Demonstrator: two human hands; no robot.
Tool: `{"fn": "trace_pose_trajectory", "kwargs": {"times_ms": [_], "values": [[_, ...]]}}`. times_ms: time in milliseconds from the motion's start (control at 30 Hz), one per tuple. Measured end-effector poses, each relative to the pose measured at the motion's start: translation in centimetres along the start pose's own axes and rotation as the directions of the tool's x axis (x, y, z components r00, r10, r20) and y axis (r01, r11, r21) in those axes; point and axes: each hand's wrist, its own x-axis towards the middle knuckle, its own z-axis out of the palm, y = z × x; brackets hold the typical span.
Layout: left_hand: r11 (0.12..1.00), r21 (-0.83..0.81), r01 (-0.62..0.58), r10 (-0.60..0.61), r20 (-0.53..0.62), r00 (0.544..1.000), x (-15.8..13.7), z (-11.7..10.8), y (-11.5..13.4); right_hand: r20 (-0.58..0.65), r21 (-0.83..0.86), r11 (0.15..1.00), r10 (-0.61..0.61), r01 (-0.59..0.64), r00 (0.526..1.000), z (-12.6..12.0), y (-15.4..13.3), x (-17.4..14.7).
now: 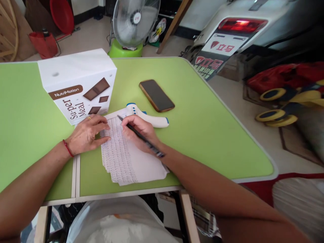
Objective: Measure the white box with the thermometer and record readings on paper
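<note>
A stack of white paper (145,165), its left half covered in rows of handwriting, lies on the green table. My right hand (140,131) grips a black pen (144,139), its tip pointing up and left over the upper part of the top sheet. Whether the tip touches the paper I cannot tell. My left hand (88,133) rests at the sheet's left edge, fingers and thumb apart, holding nothing. Just beyond the paper lies a white and blue handheld thermometer (152,118). Close behind my left hand stands a white NutriMotion box (78,72).
A smartphone (157,95) in a brown case lies past the thermometer. The green table (215,145) has a pale rim and a seam on the left. Beyond it stand a fan (136,20) on a green stool (126,50) and a white scooter (235,30).
</note>
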Motion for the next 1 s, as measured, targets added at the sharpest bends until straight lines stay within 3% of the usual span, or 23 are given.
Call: {"fn": "trace_pose_trajectory", "kwargs": {"times_ms": [100,267,533,1000], "values": [[1.0,-0.008,-0.017,0.018,0.033,0.999,0.0,0.1,0.0,0.006,0.053,0.997,0.052,-0.052,0.999,0.1,0.2,0.1],[0.999,-0.022,-0.033,0.035,0.064,0.997,0.0,0.4,-0.2,-0.137,0.083,0.979,0.197,-0.187,0.971,0.4,0.2,0.4],[1.0,-0.018,-0.025,0.026,0.07,0.997,-0.1,0.3,-0.3,-0.252,-0.063,0.971,0.206,-0.229,0.946,1.2,0.4,0.3],[1.0,-0.003,0.001,0.0,0.099,0.995,0.0,0.3,-0.2,-0.188,-0.177,0.965,0.161,-0.195,0.969,1.3,0.7,0.3]]}}
